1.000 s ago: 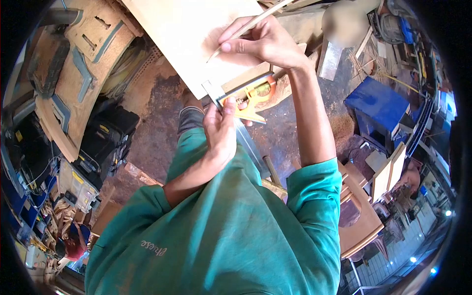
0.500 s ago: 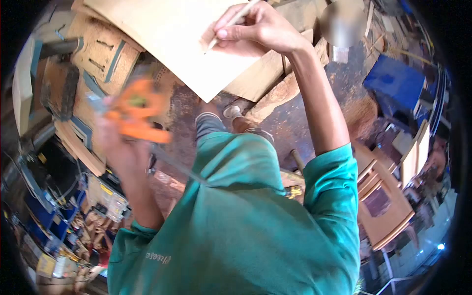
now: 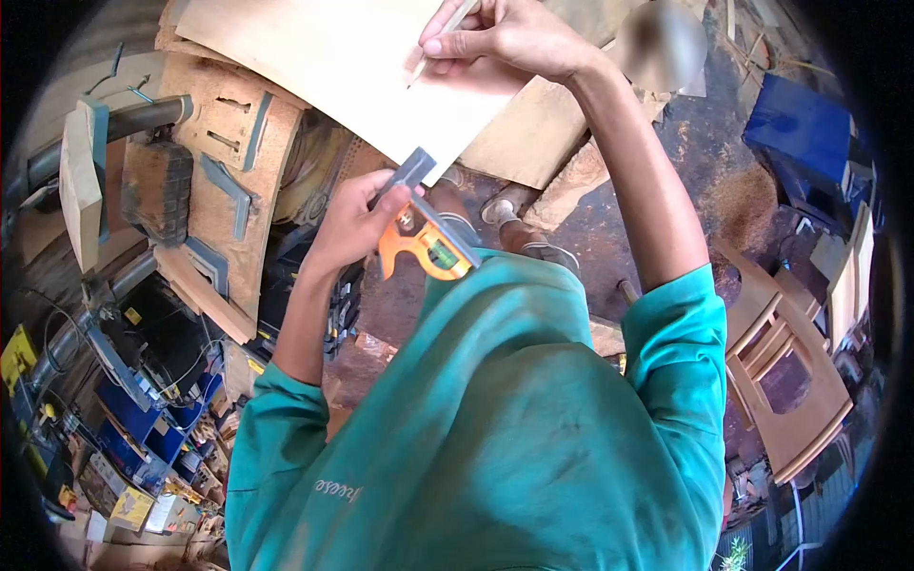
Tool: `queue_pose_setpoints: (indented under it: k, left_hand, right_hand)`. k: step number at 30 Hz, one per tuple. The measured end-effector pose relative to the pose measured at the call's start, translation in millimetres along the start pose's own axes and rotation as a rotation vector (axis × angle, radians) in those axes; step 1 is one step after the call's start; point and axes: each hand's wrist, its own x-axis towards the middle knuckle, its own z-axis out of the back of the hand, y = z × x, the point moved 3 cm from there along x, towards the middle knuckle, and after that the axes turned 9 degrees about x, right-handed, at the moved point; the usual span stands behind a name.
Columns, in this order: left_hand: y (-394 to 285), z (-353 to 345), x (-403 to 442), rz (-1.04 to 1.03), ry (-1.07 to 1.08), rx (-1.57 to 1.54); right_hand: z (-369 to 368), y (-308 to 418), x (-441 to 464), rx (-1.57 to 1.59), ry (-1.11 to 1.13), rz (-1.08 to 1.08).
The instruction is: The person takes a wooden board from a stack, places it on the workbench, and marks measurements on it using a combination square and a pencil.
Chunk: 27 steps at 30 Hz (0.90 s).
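My left hand [image 3: 357, 221] is wrapped around a combination square [image 3: 433, 246] with an orange head and a small green level vial. Its dark metal end reaches up to the near corner of a pale wooden board [image 3: 333, 67]; whether it touches cannot be told. Above that board, my right hand [image 3: 524, 40] pinches a light-coloured pencil [image 3: 459, 17]. The pencil points down at the board's bright surface, its tip close to or on it.
Wood pieces [image 3: 533, 133] lie beyond the board. At left are a plywood panel [image 3: 257, 190] with clamps and a thick wood block [image 3: 81, 190]. A blue box [image 3: 798, 128], a sawdust pile [image 3: 743, 209] and a wooden chair part [image 3: 809, 381] are at right.
My left hand has brought the combination square rightward, from out at the left to the board's near corner. My right hand keeps the pencil over the board, nearly in place.
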Motion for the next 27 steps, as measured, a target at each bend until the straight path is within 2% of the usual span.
queue_pose_setpoints:
  k: [4,6,9,13,15,16,19,22,24,27]
  left_hand:
    - [-2.9,-3.8,8.7,-0.022,-0.027,-0.107]
    - [-16.8,-2.3,7.7,0.089,-0.040,-0.090]
    - [-13.3,-2.8,6.7,0.161,-0.029,-0.091]
    - [-10.6,-3.3,8.9,0.165,0.000,-0.112]
    - [-9.8,-3.8,9.3,0.145,-0.020,-0.076]
    - [-9.7,-4.6,9.1,0.151,-0.017,-0.077]
    - [-14.3,-5.9,8.9,0.137,-0.057,-0.069]
    - [-16.8,-6.3,8.2,0.162,-0.082,-0.023]
    - [-15.9,-6.4,9.2,0.122,-0.073,-0.041]
    - [-16.4,-5.6,8.7,0.135,-0.072,-0.008]
  right_hand:
    - [-2.1,1.2,-1.3,-0.043,0.000,-0.012]
    - [-4.6,0.6,-0.6,-0.066,-0.007,-0.017]
    - [-13.2,3.1,-0.3,0.009,0.071,0.243]
    - [-11.7,13.8,-7.0,-0.183,0.158,0.107]
    - [-14.9,15.1,-10.0,-0.158,0.253,0.328]
    - [-16.0,12.2,-12.9,-0.152,0.253,0.325]
    - [-22.2,7.5,-29.6,-0.182,0.168,0.085]
    - [-30.2,1.5,-34.7,-0.062,0.147,0.210]
    - [-32.0,-4.8,-32.5,-0.113,0.149,0.206]
    - [-31.2,-4.8,-33.9,-0.136,0.017,0.220]
